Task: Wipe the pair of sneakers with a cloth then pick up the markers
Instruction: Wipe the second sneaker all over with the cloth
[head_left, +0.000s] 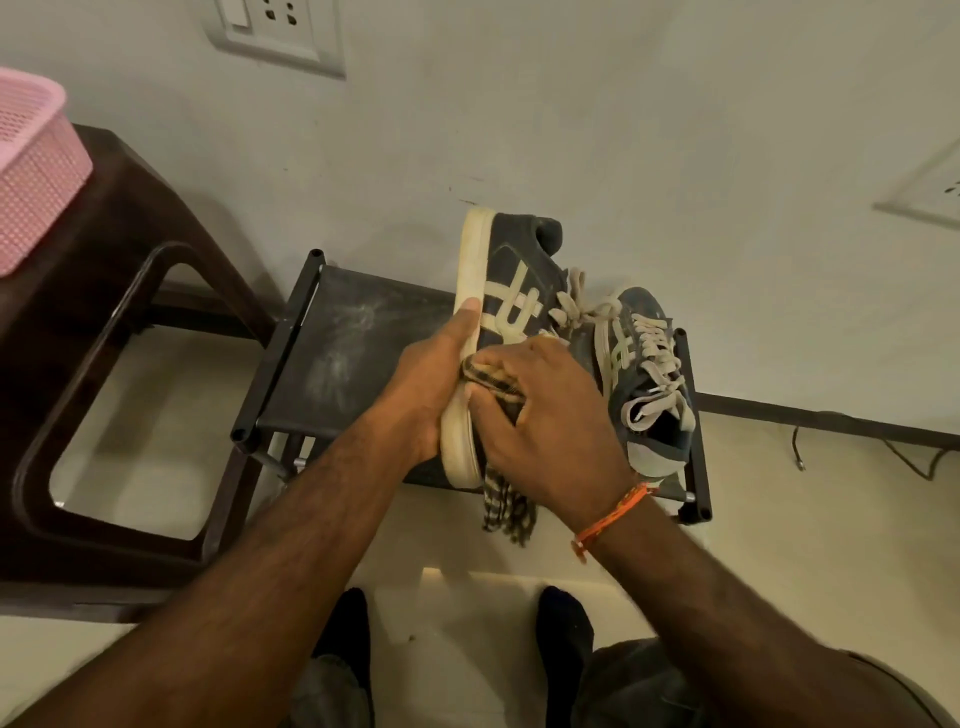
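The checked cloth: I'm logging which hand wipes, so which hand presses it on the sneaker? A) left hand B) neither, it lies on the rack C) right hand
C: the right hand presses the checked cloth against the tilted sneaker, while the left hand grips its sole.

Dark sneaker (511, 291) with cream sole tipped on its side, checked cloth (501, 384) pressed against it, second sneaker (649, 374) upright just beside, laces loose

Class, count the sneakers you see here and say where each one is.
2. One sneaker is tipped on its side, held by the left hand; the other sneaker sits on the rack to its right.
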